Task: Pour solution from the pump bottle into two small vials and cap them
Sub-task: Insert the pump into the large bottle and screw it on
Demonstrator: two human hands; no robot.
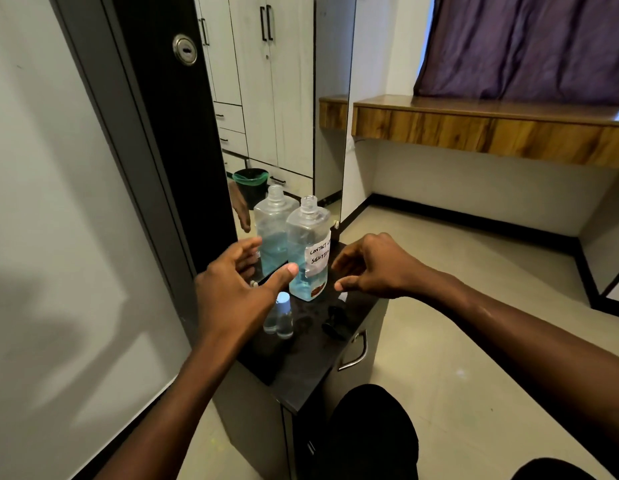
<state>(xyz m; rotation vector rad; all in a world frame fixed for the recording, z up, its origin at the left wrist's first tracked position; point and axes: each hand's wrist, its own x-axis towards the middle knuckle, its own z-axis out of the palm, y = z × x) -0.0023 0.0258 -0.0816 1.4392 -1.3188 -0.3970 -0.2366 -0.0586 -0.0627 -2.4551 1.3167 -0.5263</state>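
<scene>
Bottle (308,251) stands upright at the back of the black bench (301,372), right against the mirror (284,98). Its neck is open and the pump head (334,322) lies loose on the bench at the bottle's 5 o'clock.

- Contents: blue liquid (306,284) fills roughly the lower third, the rest is air. A handwritten label (318,258) is on the front.
- Handling, my read: thin clear plastic, flat-sided, light at this fill. The walls will likely flex, so a hard squeeze could spurt liquid out of the open neck. Best taken around the mid-body across the flat faces, above the liquid line. It may be slippery if wet.
- Vials (278,318) stand close together at the bottle's 7 o'clock, upright, clear and small. One wears a pale cap (283,298); the other's top is hidden by the thumb. Can't tell how full they are. They look tippy, so hold one steady while pouring; the neck is wide against a vial mouth.
- Left hand (239,289) is at the bottle's 9 o'clock, fingers spread and relaxed, thumb close by the bottle wall, gripping nothing.
- Right hand (370,268) is at 3 o'clock, fingers loosely curled and apart from the bottle, nothing visibly held.
</scene>
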